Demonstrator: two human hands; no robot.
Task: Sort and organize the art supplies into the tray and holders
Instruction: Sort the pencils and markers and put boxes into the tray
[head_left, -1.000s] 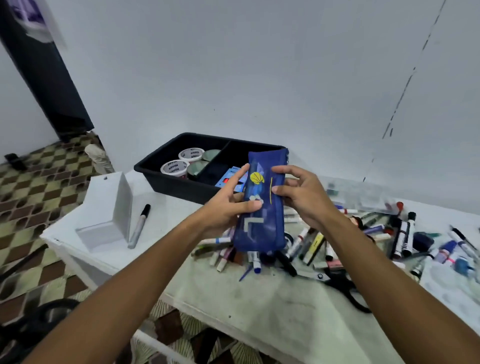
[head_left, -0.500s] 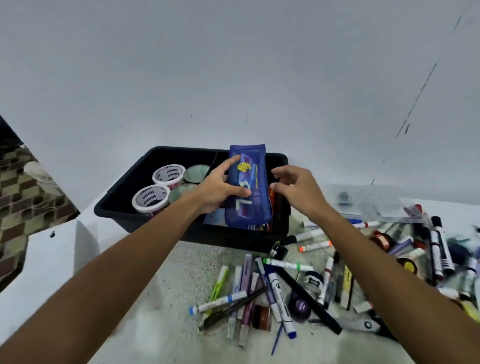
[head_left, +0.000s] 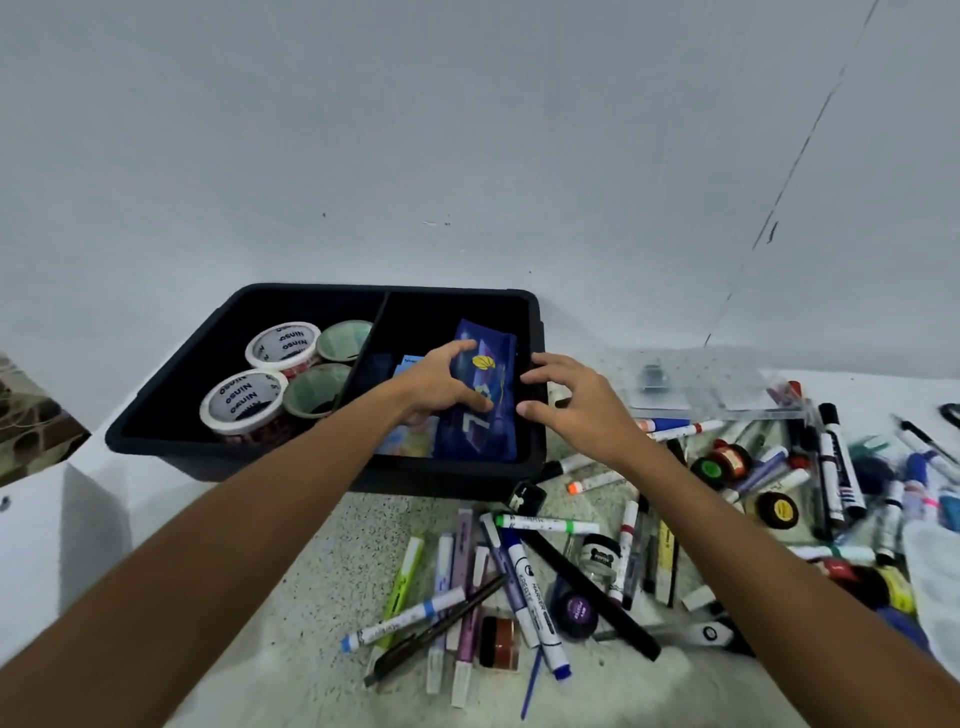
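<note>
Pale grey wall is filling the upper half of the view, and below it a speckled white table (head_left: 322, 582) is carrying a black tray (head_left: 332, 457) with a divider down its middle. Four rolls of tape (head_left: 244, 400) are sitting in the left compartment. In the right compartment a blue pencil pouch (head_left: 485, 415) is lying lengthwise against the right wall, partly overlapping some coloured cards (head_left: 402, 441). The left hand (head_left: 441, 384) is resting on the pouch, its curled fingers and thumb gripping the pouch's left edge. The right hand (head_left: 571, 405) is hovering just over the tray's right rim, fingers loosely spread and holding nothing, apart from the pouch. Near the tray's front, a heap of markers (head_left: 530, 587), pens and small jars is lying scattered across the table, and a clear plastic holder (head_left: 711, 389) is standing to the right of the tray.
</note>
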